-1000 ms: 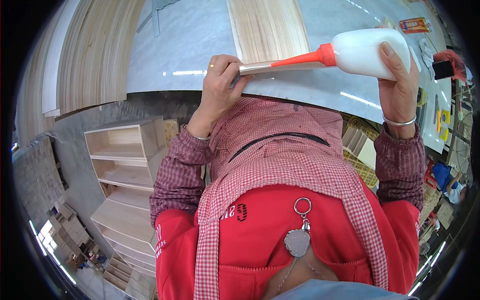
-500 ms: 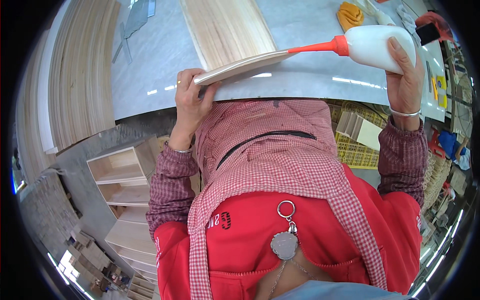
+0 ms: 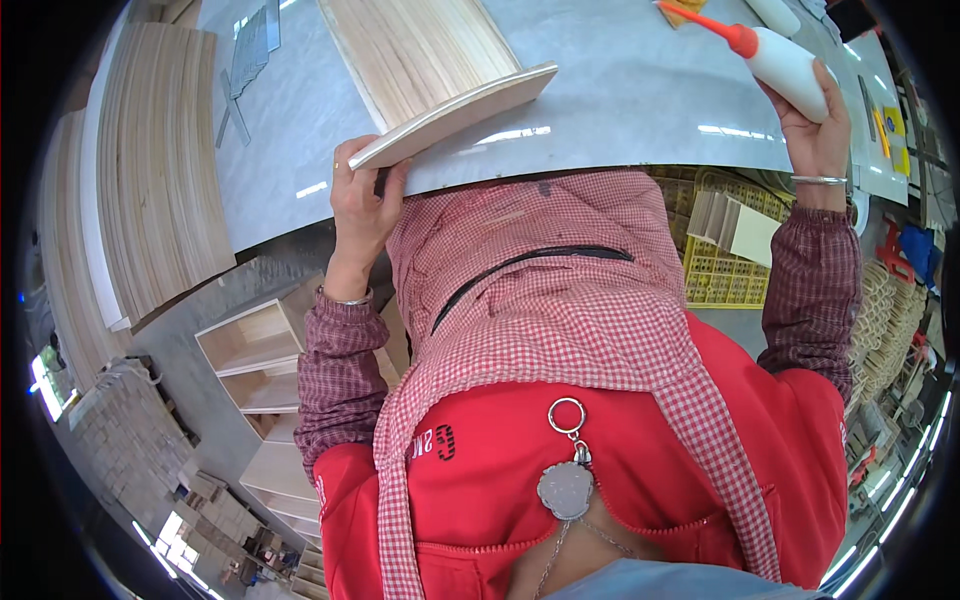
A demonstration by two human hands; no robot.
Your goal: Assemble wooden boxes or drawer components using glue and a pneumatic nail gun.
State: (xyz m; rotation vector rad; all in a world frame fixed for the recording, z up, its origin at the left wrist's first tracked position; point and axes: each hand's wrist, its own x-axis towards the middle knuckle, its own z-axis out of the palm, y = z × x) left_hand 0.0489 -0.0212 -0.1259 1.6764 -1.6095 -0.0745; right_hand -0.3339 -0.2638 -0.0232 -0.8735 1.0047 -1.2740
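My left hand (image 3: pixel 368 190) grips the left end of a narrow wooden board (image 3: pixel 455 118), held on edge near the front of the table. A pale line, apparently glue, runs along its upper edge. Behind it a wide wooden panel (image 3: pixel 425 50) lies on the grey tabletop; whether the two touch I cannot tell. In my right hand (image 3: pixel 815 130) is a white glue bottle (image 3: pixel 790 75) with a red nozzle. The bottle is tilted, its tip up and to the left, away from the board.
Stacked wooden boards (image 3: pixel 160 160) stand along the table's left side. Flat metal pieces (image 3: pixel 250 65) lie near them. At far right are a yellow object (image 3: pixel 893 140) and pencil-like tools. Below the table sit a yellow crate (image 3: pixel 725 275) with wood pieces and a wooden shelf unit (image 3: pixel 255 345).
My right hand has lifted the glue bottle off the board's far end, moving it right and turning the nozzle upward. The board now sits lower and further left in view, more tilted.
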